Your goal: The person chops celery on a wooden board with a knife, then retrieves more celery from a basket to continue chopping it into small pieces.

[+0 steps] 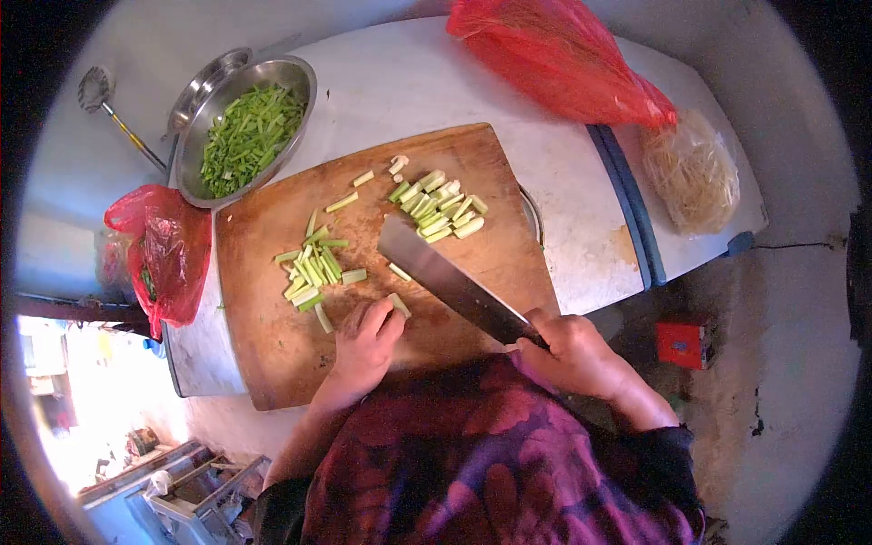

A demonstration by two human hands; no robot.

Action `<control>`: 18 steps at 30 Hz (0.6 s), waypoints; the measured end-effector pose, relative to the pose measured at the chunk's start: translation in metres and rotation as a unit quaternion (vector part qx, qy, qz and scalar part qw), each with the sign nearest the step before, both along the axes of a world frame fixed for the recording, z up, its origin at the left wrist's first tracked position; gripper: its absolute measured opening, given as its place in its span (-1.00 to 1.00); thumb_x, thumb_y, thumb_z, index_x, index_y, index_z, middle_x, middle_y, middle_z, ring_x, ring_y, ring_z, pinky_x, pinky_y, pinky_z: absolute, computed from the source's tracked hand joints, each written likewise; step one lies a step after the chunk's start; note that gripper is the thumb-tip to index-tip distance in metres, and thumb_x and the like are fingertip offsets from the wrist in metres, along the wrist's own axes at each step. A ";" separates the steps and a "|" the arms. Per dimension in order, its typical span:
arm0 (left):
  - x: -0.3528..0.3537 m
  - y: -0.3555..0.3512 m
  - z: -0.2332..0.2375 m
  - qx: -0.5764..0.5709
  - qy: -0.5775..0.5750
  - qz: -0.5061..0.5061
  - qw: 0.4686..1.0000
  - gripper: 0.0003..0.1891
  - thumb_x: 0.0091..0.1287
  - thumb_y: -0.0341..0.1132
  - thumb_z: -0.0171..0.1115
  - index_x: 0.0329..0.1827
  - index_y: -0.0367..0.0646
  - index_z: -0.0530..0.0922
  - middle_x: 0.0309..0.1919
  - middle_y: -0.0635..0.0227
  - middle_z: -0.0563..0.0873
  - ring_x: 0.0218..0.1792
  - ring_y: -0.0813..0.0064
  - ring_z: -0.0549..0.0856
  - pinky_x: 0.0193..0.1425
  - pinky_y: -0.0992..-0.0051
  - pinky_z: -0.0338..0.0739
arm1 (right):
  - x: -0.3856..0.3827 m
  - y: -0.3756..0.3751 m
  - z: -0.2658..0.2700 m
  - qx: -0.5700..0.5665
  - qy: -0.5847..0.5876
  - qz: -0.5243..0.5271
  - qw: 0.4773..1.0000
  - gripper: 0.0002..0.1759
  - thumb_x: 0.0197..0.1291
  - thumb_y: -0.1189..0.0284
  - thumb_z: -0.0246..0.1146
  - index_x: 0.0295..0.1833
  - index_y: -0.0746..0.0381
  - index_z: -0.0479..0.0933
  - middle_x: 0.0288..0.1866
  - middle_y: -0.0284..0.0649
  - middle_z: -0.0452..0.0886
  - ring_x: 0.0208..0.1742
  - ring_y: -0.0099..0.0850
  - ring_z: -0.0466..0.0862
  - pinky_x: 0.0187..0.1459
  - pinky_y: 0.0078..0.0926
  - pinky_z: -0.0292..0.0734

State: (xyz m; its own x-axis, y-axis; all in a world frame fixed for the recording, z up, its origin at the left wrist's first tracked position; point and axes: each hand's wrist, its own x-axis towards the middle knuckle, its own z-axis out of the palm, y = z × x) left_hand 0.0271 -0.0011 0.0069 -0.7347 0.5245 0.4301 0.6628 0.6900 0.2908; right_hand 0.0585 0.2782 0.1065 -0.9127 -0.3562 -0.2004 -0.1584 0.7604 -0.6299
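My right hand (574,352) is wrapped round the handle of a cleaver (459,289), whose broad blade slants up and left over the wooden cutting board (490,313). Fingers curled, my left hand (368,338) rests near the board's front edge with a short pale green celery piece (399,306) at its fingertips. Just above it lies a loose pile of cut celery sticks (313,270). Thicker celery chunks (438,205) are grouped beyond the blade's tip. A few stray slivers (341,202) lie between the two groups.
A steel bowl (309,102) of cut greens stands at the back left, near a skimmer (94,91) on the wall. A red plastic bag (177,245) sits left of the board. At the back right are another red bag (554,54) and a clear bag of noodle-like strands (692,177).
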 end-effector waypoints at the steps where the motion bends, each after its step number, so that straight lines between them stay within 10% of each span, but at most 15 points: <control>1: 0.001 0.001 0.000 0.003 0.008 0.010 1.000 -0.78 -0.02 -0.48 0.17 -0.26 -0.17 0.54 -0.18 0.27 0.50 -0.23 0.25 0.56 -0.22 0.33 0.52 | 0.000 -0.002 0.001 0.011 0.006 0.012 1.000 -0.77 0.15 0.32 0.16 -0.26 0.28 0.39 -0.50 0.06 0.55 -0.40 0.08 0.60 -0.36 -0.06 0.52; 18: -0.004 0.013 -0.001 0.022 0.038 0.028 0.999 -0.79 -0.07 -0.47 0.20 -0.31 -0.21 0.53 -0.26 0.25 0.52 -0.17 0.24 0.54 -0.12 0.36 0.52 | 0.010 -0.012 0.011 0.079 -0.032 0.067 0.994 -0.77 0.19 0.34 0.08 -0.20 0.30 0.38 -0.44 0.04 0.57 -0.38 0.06 0.61 -0.32 -0.05 0.55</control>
State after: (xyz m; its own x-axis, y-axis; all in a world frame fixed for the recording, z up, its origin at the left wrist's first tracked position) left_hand 0.0231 0.0121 0.0056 -0.7264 0.4632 0.5077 0.6450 0.7146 0.2709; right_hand 0.0680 0.2665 0.1175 -0.8422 -0.4339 -0.3200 -0.2287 0.8250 -0.5168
